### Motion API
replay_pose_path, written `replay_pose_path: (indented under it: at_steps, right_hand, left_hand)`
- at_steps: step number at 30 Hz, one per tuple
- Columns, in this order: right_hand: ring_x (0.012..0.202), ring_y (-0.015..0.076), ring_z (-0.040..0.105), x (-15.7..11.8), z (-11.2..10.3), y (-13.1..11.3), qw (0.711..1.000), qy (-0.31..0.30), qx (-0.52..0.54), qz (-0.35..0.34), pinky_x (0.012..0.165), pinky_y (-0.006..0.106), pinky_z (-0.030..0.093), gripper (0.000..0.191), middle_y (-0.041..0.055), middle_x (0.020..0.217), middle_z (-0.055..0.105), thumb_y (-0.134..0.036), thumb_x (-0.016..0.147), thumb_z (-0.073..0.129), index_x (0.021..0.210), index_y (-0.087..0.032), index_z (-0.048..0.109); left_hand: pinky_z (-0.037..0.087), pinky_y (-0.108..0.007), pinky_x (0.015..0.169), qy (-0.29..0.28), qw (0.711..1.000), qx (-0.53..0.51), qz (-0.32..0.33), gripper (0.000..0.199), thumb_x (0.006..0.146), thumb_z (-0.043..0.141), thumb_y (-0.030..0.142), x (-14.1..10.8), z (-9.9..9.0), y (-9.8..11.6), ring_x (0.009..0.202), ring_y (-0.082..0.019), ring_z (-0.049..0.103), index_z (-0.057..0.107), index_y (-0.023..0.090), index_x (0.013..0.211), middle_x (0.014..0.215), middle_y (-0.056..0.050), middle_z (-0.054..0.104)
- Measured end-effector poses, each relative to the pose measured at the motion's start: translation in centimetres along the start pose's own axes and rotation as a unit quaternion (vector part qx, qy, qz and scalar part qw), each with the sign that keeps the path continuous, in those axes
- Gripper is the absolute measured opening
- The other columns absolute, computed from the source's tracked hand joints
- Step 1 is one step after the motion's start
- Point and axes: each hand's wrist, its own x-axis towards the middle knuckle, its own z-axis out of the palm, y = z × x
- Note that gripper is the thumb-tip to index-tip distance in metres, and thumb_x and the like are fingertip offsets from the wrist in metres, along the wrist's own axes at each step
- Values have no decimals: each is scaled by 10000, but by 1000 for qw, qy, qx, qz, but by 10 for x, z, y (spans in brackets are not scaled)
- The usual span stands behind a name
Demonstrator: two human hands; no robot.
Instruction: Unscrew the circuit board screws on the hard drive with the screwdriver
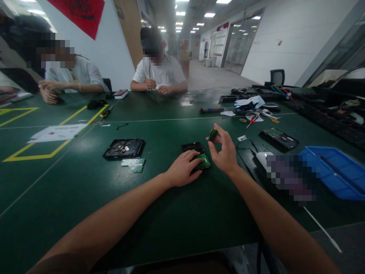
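My left hand (185,167) lies over a hard drive (193,147), its thumb at the near edge and its fingers across the top, gripping it against the table. A green circuit board (203,163) shows on the drive beside my fingertips. Just right of the drive, my right hand (224,150) is raised, pinching a screwdriver (212,134) by its dark handle between thumb and fingers. The screwdriver's shaft cannot be made out. To the left sits another black hard drive (124,148), with a detached circuit board (134,165) in front of it and several tiny screws (148,148) alongside.
On the right are a third hard drive (279,139), a cabled white device (264,156) and a blue tray (339,171). Tools, gloves (250,102) and dark metal parts lie farther back. A yellow-handled screwdriver (107,111) lies far left. Two people sit across the green table (159,217).
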Motion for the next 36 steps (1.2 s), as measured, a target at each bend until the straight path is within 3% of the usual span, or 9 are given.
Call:
replay_pose_path:
  at_steps: [12,21,28,33,36]
  right_hand:
    - [1030,282,664,4,-4,-1,998,22,-53,-25,850,517,648,603,90,1259,633,-275,995,692,1553,-366,483]
    - [1019,280,696,0,-1,2,999,14,-29,-8,889,526,658,664,136,1447,613,-262,1023,620,1645,-319,393]
    - [988,269,684,2,-2,2,998,25,-52,-18,856,497,652,618,98,1251,672,-284,1008,675,1590,-329,472]
    - [1053,279,702,-1,1,3,999,19,-29,-12,909,517,650,664,127,1449,626,-251,1031,622,1647,-331,388]
    - [1073,281,700,-1,1,4,1000,18,-24,-8,898,508,654,671,129,1451,618,-257,1028,630,1647,-325,381]
  left_hand:
    - [483,-598,1209,-9,1000,17,-1,459,1012,660,389,0,-2,1,1451,-367,522,614,200,1428,1529,-172,551]
    - [478,-587,1217,-10,1000,19,4,463,1019,652,396,0,-1,0,1453,-367,517,612,184,1429,1522,-181,554]
    - [488,-606,1201,-4,1000,10,-1,455,1008,664,378,0,0,0,1443,-372,529,618,201,1425,1528,-179,558]
    - [484,-600,1206,-3,1000,4,0,471,996,682,375,0,1,0,1452,-373,523,619,198,1428,1524,-183,561]
    - [480,-592,1211,-3,1000,9,2,469,1003,673,377,0,0,0,1447,-371,524,619,183,1427,1518,-188,562]
